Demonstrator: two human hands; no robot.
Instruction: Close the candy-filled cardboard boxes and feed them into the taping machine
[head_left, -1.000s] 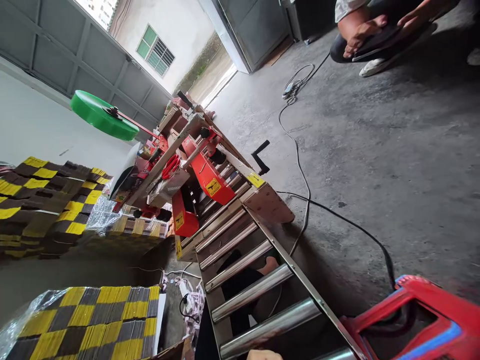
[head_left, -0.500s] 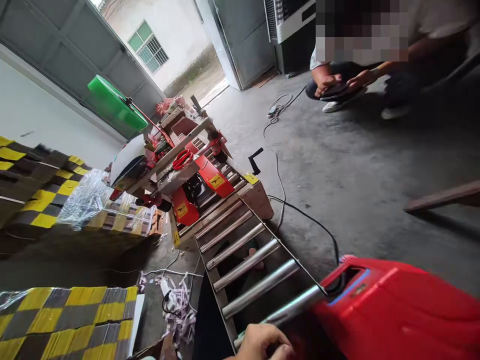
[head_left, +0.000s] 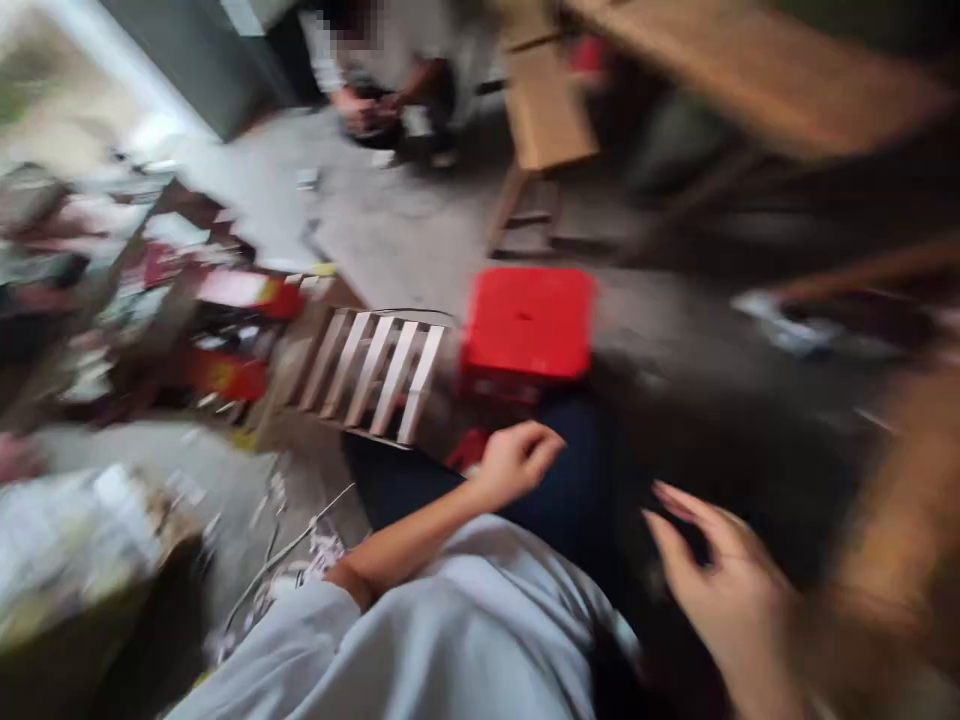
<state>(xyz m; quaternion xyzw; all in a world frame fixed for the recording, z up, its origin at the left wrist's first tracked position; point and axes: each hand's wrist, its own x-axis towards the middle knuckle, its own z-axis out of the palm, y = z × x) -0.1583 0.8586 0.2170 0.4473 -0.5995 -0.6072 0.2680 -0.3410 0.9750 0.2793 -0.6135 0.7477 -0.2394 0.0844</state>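
My left hand point(head_left: 519, 462) is over my lap, fingers curled in, with nothing visible in it. Just beyond it stands a red plastic stool point(head_left: 529, 322). Left of the stool, the short roller conveyor point(head_left: 367, 375) lies a little way from that hand. My right hand point(head_left: 724, 585) hangs in the air at the lower right. Its thumb and fingers are apart, and the gap between them holds nothing. Motion blurs much of the view.
A blurred machine with red guards point(head_left: 232, 345) adjoins the conveyor. A wooden bench point(head_left: 555, 125) and a wooden table point(head_left: 780, 75) stand farther back. Another person point(head_left: 390, 90) crouches near the doorway. A plastic-covered stack point(head_left: 82, 550) is at left; cords lie on the floor.
The view has swung to the right, bringing the stool, bench and table into sight. My right hand has come into view. My left hand now appears over my lap, away from the rollers.
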